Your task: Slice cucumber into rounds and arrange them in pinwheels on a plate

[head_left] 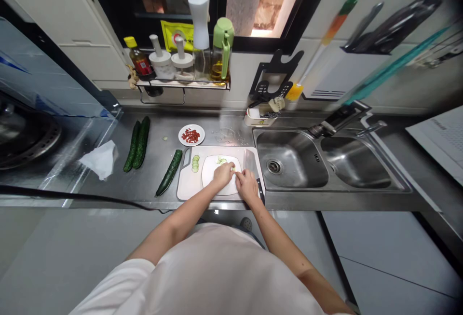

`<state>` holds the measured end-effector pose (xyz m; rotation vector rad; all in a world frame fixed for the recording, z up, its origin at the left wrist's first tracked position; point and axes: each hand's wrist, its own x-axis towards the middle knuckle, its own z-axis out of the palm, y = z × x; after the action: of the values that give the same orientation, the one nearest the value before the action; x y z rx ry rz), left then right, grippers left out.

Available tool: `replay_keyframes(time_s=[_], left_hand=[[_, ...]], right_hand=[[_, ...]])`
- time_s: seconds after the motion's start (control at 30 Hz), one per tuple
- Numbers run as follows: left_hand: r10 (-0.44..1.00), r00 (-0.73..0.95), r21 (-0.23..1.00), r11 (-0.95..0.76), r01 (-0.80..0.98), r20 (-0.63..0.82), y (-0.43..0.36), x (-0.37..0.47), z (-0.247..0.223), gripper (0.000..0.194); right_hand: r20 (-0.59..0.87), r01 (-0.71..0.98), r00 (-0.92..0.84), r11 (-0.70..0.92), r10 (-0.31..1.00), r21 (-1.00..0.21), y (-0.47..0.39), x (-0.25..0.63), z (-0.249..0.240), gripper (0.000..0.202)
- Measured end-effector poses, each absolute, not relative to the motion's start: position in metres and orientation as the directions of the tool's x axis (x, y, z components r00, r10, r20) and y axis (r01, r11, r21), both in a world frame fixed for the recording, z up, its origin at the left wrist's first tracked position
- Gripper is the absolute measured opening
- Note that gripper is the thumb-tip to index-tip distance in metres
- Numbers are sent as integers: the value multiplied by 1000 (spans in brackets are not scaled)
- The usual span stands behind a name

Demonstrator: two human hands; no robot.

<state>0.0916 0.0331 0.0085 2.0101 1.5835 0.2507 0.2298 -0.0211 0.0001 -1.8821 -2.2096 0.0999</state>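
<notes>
Over a white squarish plate (210,185), my left hand (223,175) and my right hand (248,185) meet with fingertips pinched together. A small pale green cucumber slice (234,170) shows between them, partly covered by the fingers. More cucumber slices (221,160) lie on the plate just beyond my left hand. The plate rests on a white cutting board (186,189). A short row of overlapping slices (195,164) sits at the board's left side. Along its right side lies a knife (249,159), its black handle beside my right wrist.
A cut cucumber (169,173) lies left of the board, with two whole cucumbers (141,141) and a crumpled white cloth (101,159) farther left. Behind stands a small plate of chopped red pieces (191,135). A double sink (292,160) is at right; a condiment rack (184,83) hangs above.
</notes>
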Motion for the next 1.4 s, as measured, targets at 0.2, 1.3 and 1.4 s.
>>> replay_keyframes(time_s=[0.2, 1.3, 1.4], left_hand=[[938, 285, 529, -141, 837, -200, 33, 92, 11, 26], [944, 246, 550, -88, 831, -220, 30, 93, 15, 27], [945, 240, 549, -82, 832, -222, 29, 93, 16, 26]], right_hand=[[119, 967, -142, 163, 983, -194, -21, 231, 2, 25], [127, 952, -91, 124, 988, -279, -21, 235, 5, 25], [115, 953, -109, 136, 987, -271, -22, 235, 5, 26]])
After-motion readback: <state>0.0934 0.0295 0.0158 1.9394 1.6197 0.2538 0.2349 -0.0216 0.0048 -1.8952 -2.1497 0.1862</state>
